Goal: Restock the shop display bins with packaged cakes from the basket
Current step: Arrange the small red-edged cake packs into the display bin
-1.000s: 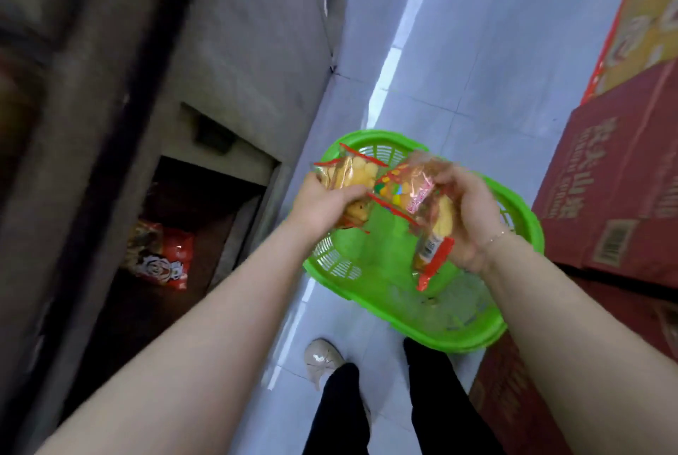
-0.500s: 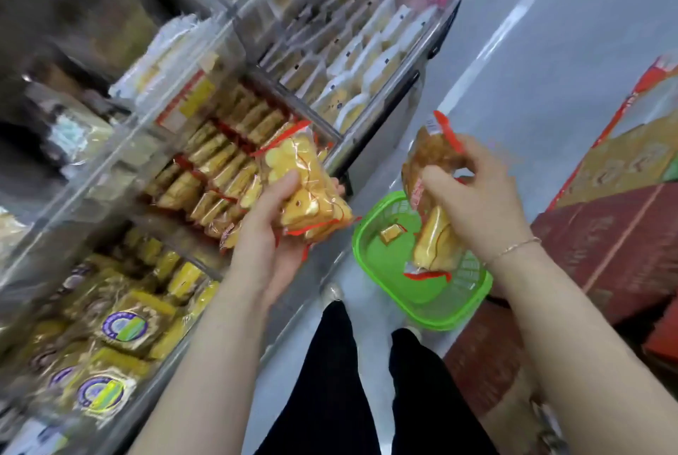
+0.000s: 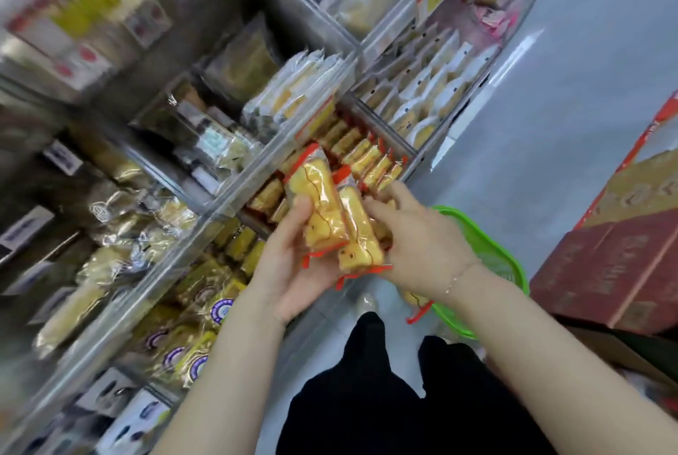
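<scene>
Meeting before bins (image 3: 370,157), left hand (image 3: 290,264), right hand (image 3: 422,245) hold cakes (image 3: 323,212).

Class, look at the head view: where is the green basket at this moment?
The green basket sits low at the right of the head view, mostly hidden behind the right hand and forearm, with the red cartons on its right.

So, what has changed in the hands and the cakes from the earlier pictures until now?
Both hands rose from the green basket toward the display bin. The left hand and right hand, earlier apart, have come together, their packaged cakes now side by side. Each still grips its cakes; nothing released.
</scene>
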A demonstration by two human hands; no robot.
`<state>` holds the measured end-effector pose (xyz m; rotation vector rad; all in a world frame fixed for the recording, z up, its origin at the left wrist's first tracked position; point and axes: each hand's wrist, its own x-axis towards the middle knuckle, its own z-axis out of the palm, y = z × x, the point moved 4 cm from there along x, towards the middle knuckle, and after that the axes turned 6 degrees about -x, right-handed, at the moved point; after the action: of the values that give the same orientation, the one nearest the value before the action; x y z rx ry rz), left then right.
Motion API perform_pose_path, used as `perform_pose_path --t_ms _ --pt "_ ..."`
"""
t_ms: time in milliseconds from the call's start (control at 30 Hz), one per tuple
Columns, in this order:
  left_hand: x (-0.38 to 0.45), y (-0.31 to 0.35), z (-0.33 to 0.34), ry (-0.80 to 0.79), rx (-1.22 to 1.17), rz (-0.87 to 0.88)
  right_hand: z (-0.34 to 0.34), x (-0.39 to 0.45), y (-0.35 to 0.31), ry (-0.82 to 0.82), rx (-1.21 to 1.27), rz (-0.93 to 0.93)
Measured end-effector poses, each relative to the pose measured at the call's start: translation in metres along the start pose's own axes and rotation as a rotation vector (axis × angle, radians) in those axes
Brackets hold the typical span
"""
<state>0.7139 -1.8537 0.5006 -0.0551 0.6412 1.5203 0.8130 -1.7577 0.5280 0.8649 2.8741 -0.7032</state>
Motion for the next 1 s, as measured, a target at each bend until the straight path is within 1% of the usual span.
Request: perform_pose_path --t_ms 33,67,100,133,167,200,233,267,300,333,367,433,500,567,600,633,733,767,833,933,1000 --pt "-0.002 0.002 -0.006 0.040 -0.008 0.010 -0.003 0.005 0.003 -0.087 0.234 -0.021" --pt "-0.005 0.004 -0.013 0.075 -0.031 0.017 -0.009 0.009 0.006 -0.132 0.465 -0.021" --pt "-0.008 0.007 -0.019 0.086 -0.049 0.026 -0.017 0.012 0.011 -0.104 0.653 0.006" --pt "-0.010 0.008 -0.024 0.074 -0.055 0.035 -0.027 0.015 0.019 -0.008 0.790 0.081" --pt "-0.013 0.009 -0.026 0.057 -0.052 0.041 -0.033 0.017 0.031 0.116 0.890 0.221" --pt "-0.015 0.010 -0.028 0.043 -0.053 0.041 -0.036 0.017 0.042 0.230 0.980 0.404" --pt "-0.017 0.010 -0.030 0.040 -0.065 0.035 -0.034 0.016 0.051 0.301 1.088 0.592" --pt "-0.017 0.011 -0.032 0.045 -0.087 0.028 -0.029 0.015 0.056 0.311 1.212 0.753" --pt "-0.018 0.013 -0.033 0.050 -0.113 0.026 -0.023 0.015 0.057 0.265 1.326 0.863" --pt "-0.017 0.016 -0.034 0.052 -0.134 0.028 -0.018 0.015 0.054 0.173 1.414 0.919" --pt "-0.017 0.018 -0.035 0.052 -0.146 0.035 -0.013 0.016 0.050 0.063 1.487 0.920" --pt "-0.017 0.025 -0.040 0.055 -0.154 0.059 -0.008 0.017 0.040 -0.119 1.593 0.823" --pt "-0.019 0.030 -0.044 0.038 -0.154 0.095 -0.007 0.021 0.033 -0.218 1.630 0.704" --pt "-0.021 0.034 -0.049 0.067 -0.173 0.127 -0.003 0.024 0.029 -0.271 1.626 0.649" --pt "-0.021 0.035 -0.052 0.097 -0.188 0.146 0.001 0.026 0.028 -0.255 1.624 0.671" --pt "-0.021 0.035 -0.052 0.113 -0.195 0.171 0.007 0.028 0.028 -0.199 1.628 0.717" --pt "-0.020 0.030 -0.045 0.160 -0.158 0.238 0.024 0.029 0.024 0.046 1.627 0.905" --pt "-0.020 0.028 -0.043 0.198 -0.169 0.256 0.030 0.029 0.019 0.093 1.617 0.933" --pt "-0.016 0.024 -0.038 0.269 -0.199 0.305 0.041 0.027 0.004 0.123 1.647 0.921" --pt "-0.010 0.019 -0.031 0.326 -0.198 0.349 0.052 0.025 -0.016 0.142 1.693 0.883" --pt "-0.009 0.018 -0.027 0.350 -0.175 0.369 0.057 0.026 -0.027 0.060 1.737 0.840"
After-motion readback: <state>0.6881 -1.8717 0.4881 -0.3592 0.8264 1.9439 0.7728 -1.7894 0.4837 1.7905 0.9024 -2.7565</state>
